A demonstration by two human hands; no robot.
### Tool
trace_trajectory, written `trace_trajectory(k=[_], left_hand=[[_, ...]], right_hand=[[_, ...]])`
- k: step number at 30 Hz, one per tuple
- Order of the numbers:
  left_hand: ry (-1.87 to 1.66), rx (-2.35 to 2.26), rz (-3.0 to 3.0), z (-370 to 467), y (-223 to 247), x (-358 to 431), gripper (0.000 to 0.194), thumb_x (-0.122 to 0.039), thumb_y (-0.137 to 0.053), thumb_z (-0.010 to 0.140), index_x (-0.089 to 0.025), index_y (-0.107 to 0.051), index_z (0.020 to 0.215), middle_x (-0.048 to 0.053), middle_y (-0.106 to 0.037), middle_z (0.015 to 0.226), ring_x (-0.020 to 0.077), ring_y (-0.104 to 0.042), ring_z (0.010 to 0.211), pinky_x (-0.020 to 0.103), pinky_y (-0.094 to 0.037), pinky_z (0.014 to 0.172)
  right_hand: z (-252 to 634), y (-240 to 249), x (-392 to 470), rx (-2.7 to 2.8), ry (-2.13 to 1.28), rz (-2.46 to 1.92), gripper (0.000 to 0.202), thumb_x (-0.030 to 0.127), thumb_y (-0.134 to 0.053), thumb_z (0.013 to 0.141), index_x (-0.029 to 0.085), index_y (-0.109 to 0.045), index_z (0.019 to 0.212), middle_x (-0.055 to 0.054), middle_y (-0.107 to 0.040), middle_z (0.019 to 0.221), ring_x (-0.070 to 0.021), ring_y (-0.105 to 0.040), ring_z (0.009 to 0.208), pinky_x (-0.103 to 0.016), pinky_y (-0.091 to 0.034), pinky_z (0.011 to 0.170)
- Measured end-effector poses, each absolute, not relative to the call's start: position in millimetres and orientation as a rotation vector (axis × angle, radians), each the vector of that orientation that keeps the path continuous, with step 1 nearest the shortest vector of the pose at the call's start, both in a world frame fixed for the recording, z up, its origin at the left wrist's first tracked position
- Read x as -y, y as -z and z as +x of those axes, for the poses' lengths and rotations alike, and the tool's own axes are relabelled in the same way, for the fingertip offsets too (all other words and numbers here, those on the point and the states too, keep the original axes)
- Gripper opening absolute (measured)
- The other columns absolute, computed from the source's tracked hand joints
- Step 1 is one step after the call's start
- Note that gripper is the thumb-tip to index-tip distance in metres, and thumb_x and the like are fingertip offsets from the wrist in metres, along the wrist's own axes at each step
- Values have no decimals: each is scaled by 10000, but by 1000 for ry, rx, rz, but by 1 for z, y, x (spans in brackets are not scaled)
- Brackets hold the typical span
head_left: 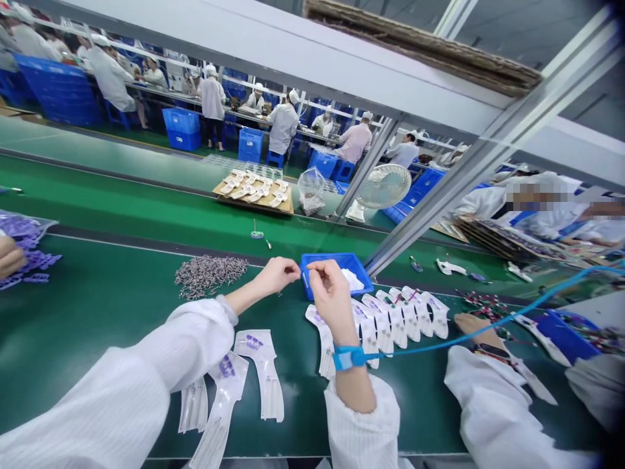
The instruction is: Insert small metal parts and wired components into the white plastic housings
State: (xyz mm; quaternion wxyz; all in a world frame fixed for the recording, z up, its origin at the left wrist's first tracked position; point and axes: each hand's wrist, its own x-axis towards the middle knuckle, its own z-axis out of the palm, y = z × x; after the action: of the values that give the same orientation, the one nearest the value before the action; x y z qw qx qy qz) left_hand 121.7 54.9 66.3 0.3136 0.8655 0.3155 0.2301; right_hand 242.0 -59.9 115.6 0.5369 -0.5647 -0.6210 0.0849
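Note:
My left hand point(277, 275) is closed, thumb and fingertips pinched together beside the left edge of a blue tray point(338, 258). Over that tray's front part is my right hand point(333, 296), also in a pinch and wearing a blue wrist strap point(348, 357) with a cord. Whatever either pinch holds is too small to make out. A white bag-like item point(352, 280) lies in the tray. Left of my hands sits a heap of small metal parts point(209, 275). White curved shells point(261, 371) with purple pieces lie below my left forearm; a row of similar shells point(383, 319) stretches right.
A co-worker's hand point(10, 257) is by purple parts point(36, 251) at far left; another's hand point(473, 326) is at right. Behind runs a green conveyor point(146, 205) with loose parts. A metal post point(439, 156) rises behind the tray. Beyond are a shell-laden cardboard point(219, 193) and a fan point(384, 187).

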Motion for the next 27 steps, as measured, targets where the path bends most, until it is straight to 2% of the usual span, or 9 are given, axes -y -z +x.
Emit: trace_trajectory(k=[2, 4, 9, 12, 14, 17, 20, 24, 27], left_hand=[[-636, -852, 2263, 136, -71, -62, 218, -240, -557, 913, -168, -700, 1061, 39, -740, 995, 173, -692, 886, 239, -527, 795], [-635, -908, 2268, 139, -68, -67, 221, -235, -581, 895, -169, -694, 1073, 61, -720, 1041, 192, -681, 932, 274, -524, 841], [-456, -969, 2344, 112, -36, -57, 164, -105, -769, 638, -169, -706, 775, 60, -671, 884, 233, -661, 841, 335, -528, 787], [-382, -933, 2377, 99, -22, -46, 91, -88, -698, 714, -157, -654, 671, 50, -652, 829, 175, -634, 737, 319, -520, 731], [-362, -920, 2380, 97, -20, -42, 134, -104, -663, 756, -150, -628, 635, 39, -647, 767, 151, -615, 679, 311, -515, 700], [-366, -903, 2352, 109, -31, -45, 157, -103, -671, 723, -153, -623, 582, 22, -641, 636, 159, -622, 610, 293, -511, 647], [-460, -879, 2306, 135, -56, -58, 60, -171, -652, 780, -146, -698, 752, 42, -714, 742, 178, -681, 694, 274, -532, 682], [-626, -891, 2290, 155, -86, -76, 310, -314, -579, 900, -160, -643, 1161, 88, -711, 1108, 189, -688, 940, 280, -548, 815], [-636, -999, 2339, 125, -81, -80, 265, -286, -601, 878, -159, -667, 1101, 107, -697, 1097, 236, -664, 1001, 349, -533, 900]], right_hand=[[249, -116, 63, 1452, -212, -1341, 129, 209, -502, 904, 198, -630, 905, -34, -601, 879, -162, -571, 777, -292, -465, 699], [256, -116, 69, 1424, -203, -1353, 128, 221, -508, 907, 197, -634, 899, -35, -601, 875, -167, -574, 789, -295, -470, 705], [277, -112, 87, 1345, -167, -1381, 131, 246, -517, 911, 199, -639, 901, -45, -607, 893, -180, -580, 828, -304, -476, 727], [287, -106, 94, 1306, -161, -1397, 121, 248, -527, 900, 198, -637, 900, -49, -610, 889, -182, -580, 812, -311, -478, 719], [291, -103, 98, 1284, -170, -1409, 118, 244, -526, 894, 198, -635, 892, -47, -610, 884, -179, -579, 797, -310, -478, 711], [295, -100, 101, 1263, -179, -1413, 120, 236, -521, 895, 198, -634, 895, -45, -609, 891, -175, -577, 802, -304, -474, 716], [297, -98, 103, 1259, -181, -1411, 117, 239, -525, 904, 197, -634, 903, -42, -606, 892, -172, -574, 800, -299, -468, 721], [293, -92, 109, 1253, -237, -1447, 136, 266, -509, 928, 198, -625, 951, -43, -610, 913, -179, -577, 827, -305, -463, 745], [283, -81, 119, 1276, -330, -1494, 148, 292, -498, 945, 202, -611, 974, -42, -613, 910, -185, -581, 838, -307, -459, 750]])
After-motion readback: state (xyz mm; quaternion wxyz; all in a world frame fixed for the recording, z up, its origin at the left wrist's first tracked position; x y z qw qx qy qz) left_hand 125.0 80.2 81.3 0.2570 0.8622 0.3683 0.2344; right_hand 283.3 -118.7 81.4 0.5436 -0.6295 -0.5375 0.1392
